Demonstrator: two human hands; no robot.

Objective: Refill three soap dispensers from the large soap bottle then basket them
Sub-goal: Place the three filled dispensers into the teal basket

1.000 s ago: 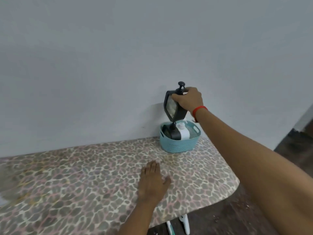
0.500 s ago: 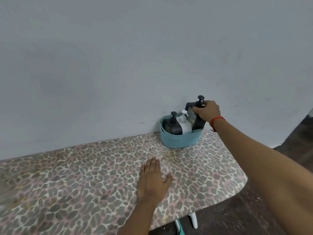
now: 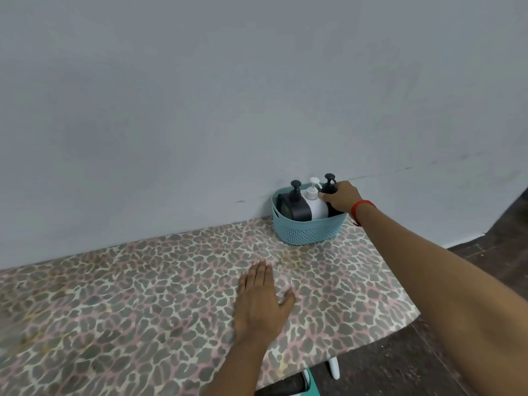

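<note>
Seating a dispenser, head view only: right hand point(image 3: 341, 200) reaches to the teal basket point(image 3: 307, 232), its fingers point(image 3: 325, 197) curled round the shoulder of the right black dispenser point(image 3: 330, 184), grasping it. That dispenser stands upright at the basket's right end. The white dispenser point(image 3: 315, 205) is in the middle and the left black dispenser point(image 3: 294, 208) at the left end, all three packed side by side with pumps up. Left hand point(image 3: 261, 302) lies flat on the leopard-print worktop point(image 3: 143, 295), fingers straight and released, holding nothing, well apart from the basket.

Progress, my read: basketing is nearly done, since all three sit inside. What is left is letting go and pulling the right hand out. Refill can't be checked because the bodies are opaque, and the large soap bottle is not in view.

Edges: the basket sits at the far right corner of the worktop, close to the wall point(image 3: 228, 110); touching or not, cannot tell. The worktop's rounded right edge is near, with dark floor point(image 3: 500, 252) beyond. No spare room shows between the dispensers. The exit is up and back toward the person. The pump heads stand just beside the knuckles and could snag.
</note>
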